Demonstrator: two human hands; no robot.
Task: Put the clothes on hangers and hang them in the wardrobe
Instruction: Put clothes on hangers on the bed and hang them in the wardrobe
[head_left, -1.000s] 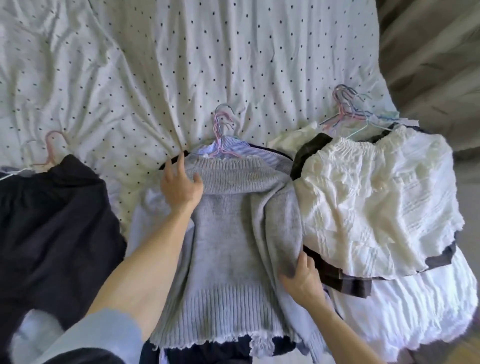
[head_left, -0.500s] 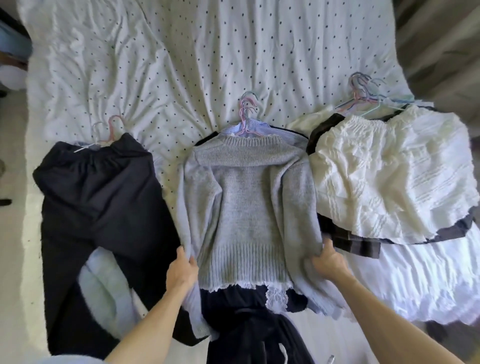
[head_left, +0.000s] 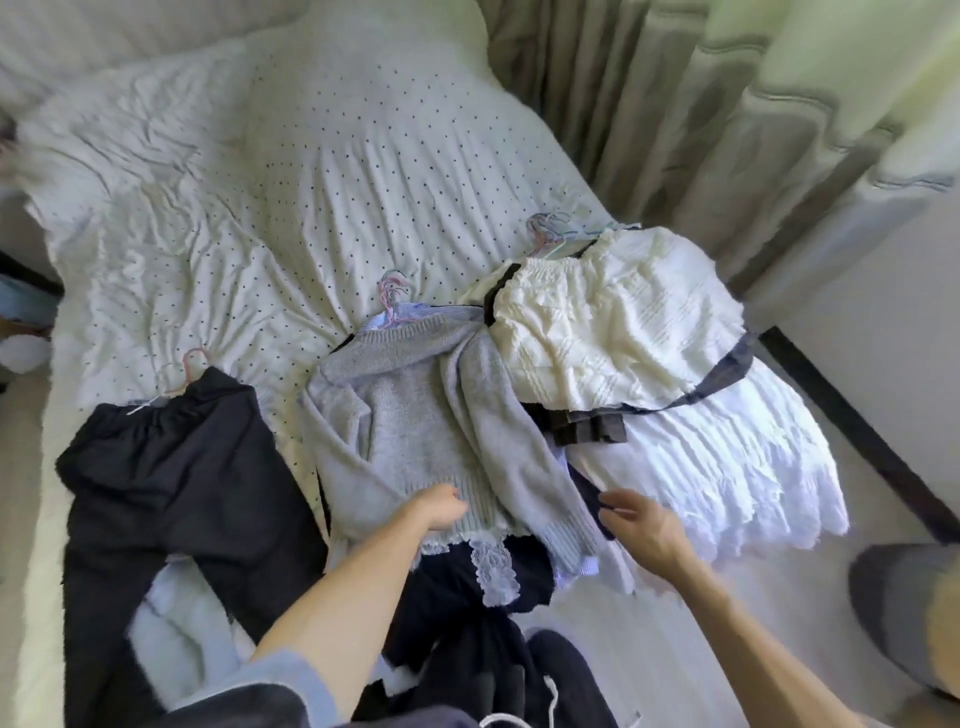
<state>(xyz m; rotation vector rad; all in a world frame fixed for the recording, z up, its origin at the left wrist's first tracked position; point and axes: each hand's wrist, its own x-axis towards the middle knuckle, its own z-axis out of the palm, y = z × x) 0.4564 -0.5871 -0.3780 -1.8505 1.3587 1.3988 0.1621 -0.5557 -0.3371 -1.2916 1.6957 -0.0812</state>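
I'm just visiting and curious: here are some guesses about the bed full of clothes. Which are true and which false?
1. The grey sweater lies between the black trousers and the cream top. True.
2. The left hand rests on the sweater's hem. True.
3. The right hand grips a hanger. False: it is open, holding nothing.
4. The bedsheet is striped. False: it is white with small dark dots.
5. Hanger hooks stick out above the sweater's collar. True.
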